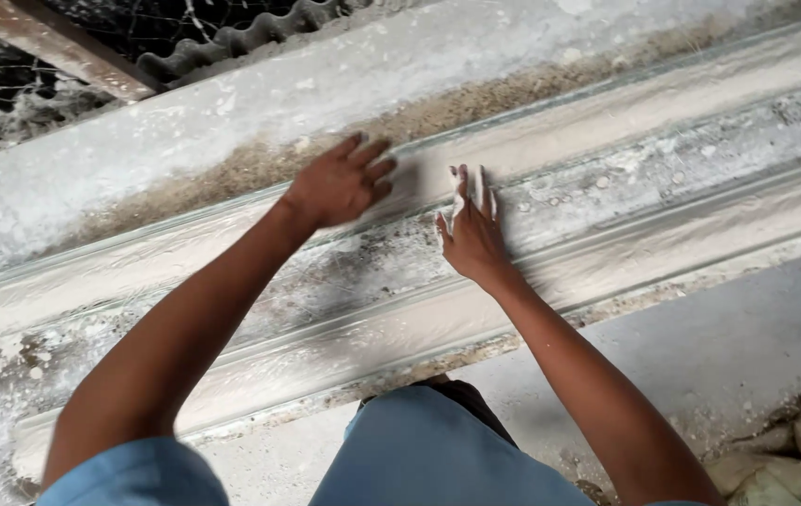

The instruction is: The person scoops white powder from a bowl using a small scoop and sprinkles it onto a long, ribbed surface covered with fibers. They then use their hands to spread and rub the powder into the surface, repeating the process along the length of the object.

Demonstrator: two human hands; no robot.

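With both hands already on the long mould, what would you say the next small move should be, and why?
Probably a short stroke of the right hand along the mould toward the right. Its fingers are coated in white paste and lie flat on the grey middle band, which looks patchy and uneven beyond them. The left hand hovers or rests on the upper ridge; I cannot tell which.

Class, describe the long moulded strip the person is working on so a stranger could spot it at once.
Start at the grey plaster-splashed bench crossing the picture. On it lies the long pale moulding, running lower left to upper right, under the left hand and right hand. Unlike the flat bench, it has parallel ridges and grooves along its length.
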